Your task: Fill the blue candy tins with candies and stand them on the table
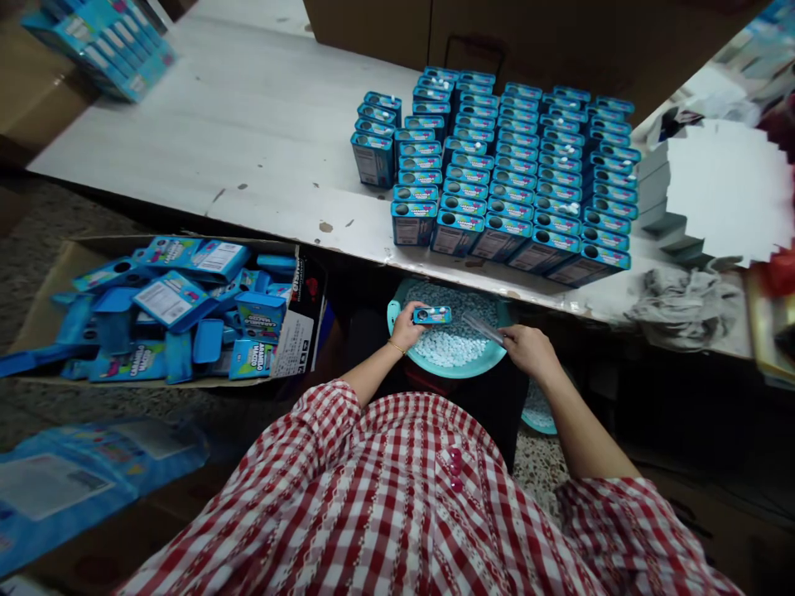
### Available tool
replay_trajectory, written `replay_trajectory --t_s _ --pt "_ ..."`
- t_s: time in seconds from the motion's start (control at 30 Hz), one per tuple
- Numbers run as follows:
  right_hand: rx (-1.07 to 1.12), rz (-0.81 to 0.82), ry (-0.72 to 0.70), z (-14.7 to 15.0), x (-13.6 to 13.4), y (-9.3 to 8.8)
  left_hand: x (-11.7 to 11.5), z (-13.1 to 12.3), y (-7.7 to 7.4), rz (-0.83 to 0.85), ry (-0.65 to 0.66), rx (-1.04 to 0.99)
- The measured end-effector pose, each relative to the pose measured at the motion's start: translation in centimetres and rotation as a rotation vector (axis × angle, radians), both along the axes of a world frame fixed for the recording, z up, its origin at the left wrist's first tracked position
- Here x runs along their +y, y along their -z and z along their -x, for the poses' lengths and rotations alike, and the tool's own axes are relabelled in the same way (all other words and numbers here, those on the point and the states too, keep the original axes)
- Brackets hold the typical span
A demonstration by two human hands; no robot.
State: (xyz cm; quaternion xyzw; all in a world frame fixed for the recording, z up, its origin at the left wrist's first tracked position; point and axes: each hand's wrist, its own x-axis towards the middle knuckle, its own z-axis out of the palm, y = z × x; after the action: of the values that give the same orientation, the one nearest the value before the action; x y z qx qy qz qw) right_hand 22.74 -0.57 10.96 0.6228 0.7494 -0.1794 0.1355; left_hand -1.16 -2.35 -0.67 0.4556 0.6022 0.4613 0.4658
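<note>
Over a turquoise basin (497,364) on my lap, my left hand (407,325) grips a small blue candy tin (433,315). A few white candies lie on the tin's top, by its dark round hole. White candies (452,344) fill much of the basin. My right hand (532,351), at the basin's right rim, is closed round the end of a clear scoop-like tool (484,329). The tool points left over the candies, toward the tin. Its exact shape is blurred.
Rows of upright blue tins (509,182) stand on the white table (261,149). A cardboard box (301,331) of loose tins sits at left. White cartons (726,190) and a grey cloth (680,306) lie at right. A second turquoise basin (539,420) is below.
</note>
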Motion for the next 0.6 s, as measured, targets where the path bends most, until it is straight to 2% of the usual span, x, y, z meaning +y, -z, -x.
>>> replay_trajectory --t_s 0.13,0.23,0.43,0.53,0.6 --pt "0.003 -0.025 -0.001 -0.5 -0.3 0.5 0.2 -0.8 0.1 -0.026 0.0 -0.049" --pt "0.011 -0.022 0.011 -0.9 -0.3 1.7 0.2 -0.8 -0.8 -0.051 0.043 0.056" --pt "0.101 0.029 0.085 -0.1 0.0 6.0 -0.4 1.0 -3.6 -0.24 0.13 0.441" --pt "0.137 0.046 0.134 1.4 0.3 8.2 -0.5 2.1 -4.3 -0.206 0.094 0.469" --pt "0.145 0.046 0.142 2.7 0.5 9.5 -0.4 2.5 -4.4 -0.14 0.055 0.409"
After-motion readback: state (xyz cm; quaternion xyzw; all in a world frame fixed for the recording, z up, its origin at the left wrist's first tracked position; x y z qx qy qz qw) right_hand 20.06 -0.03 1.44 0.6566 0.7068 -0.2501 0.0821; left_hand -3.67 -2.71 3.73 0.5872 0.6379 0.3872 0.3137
